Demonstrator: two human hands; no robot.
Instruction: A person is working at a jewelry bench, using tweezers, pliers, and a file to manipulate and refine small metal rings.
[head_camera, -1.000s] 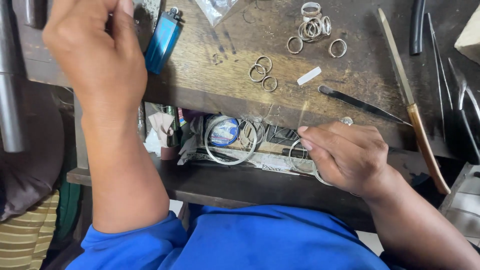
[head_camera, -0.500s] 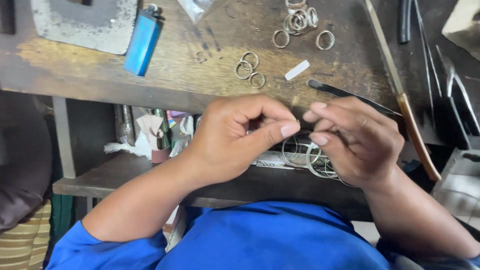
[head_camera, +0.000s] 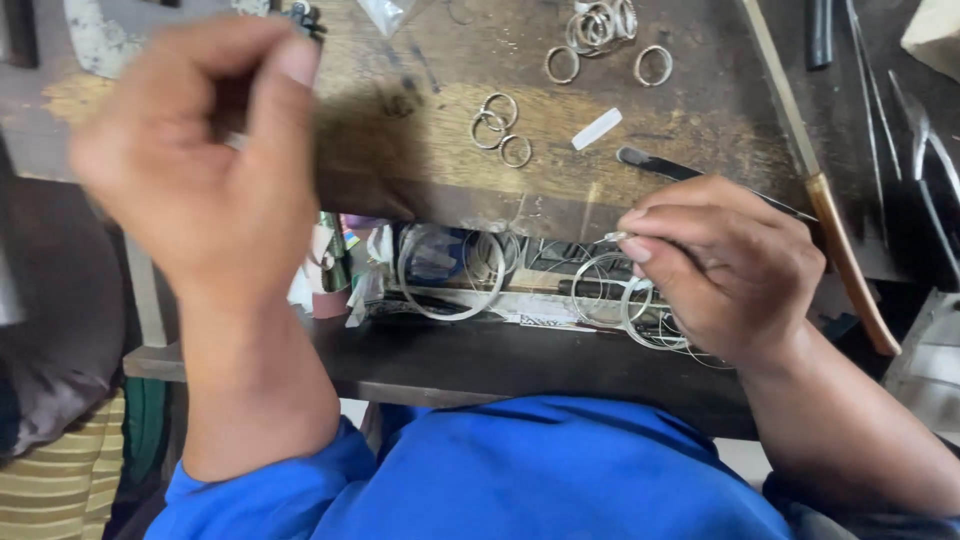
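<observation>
**Small metal piece pinched at the bench edge, rings lying loose on top**

Seemingly the work is somewhere in its middle, judging only from how things lie. On the left, the left hand (head_camera: 195, 175) is raised above the wooden bench (head_camera: 420, 170), blurred, fingers curled in with thumb against forefinger; whether anything sits between them I cannot tell. Past it, on the bench top, three small rings (head_camera: 497, 125) lie touching one another, and further back a heap of rings (head_camera: 600, 25) sits near the far edge, with a white strip (head_camera: 597, 128) beside them. Those look like finished or waiting pieces; which, I cannot tell. Below the bench edge, large wire hoops (head_camera: 450, 270) rest on a lower shelf.

To the right, the right hand (head_camera: 725, 270) holds a thin bright metal piece (head_camera: 612, 238) between thumb and forefinger, the other fingers folded under. It sits just at the front edge of the bench, over the hoops. Its visible tip points left, toward the other hand, and its long axis seems to run roughly level, left to right, though most of it is hidden. Further right lie dark tweezers (head_camera: 680, 172) and a long wooden-handled file (head_camera: 835, 225).
</observation>
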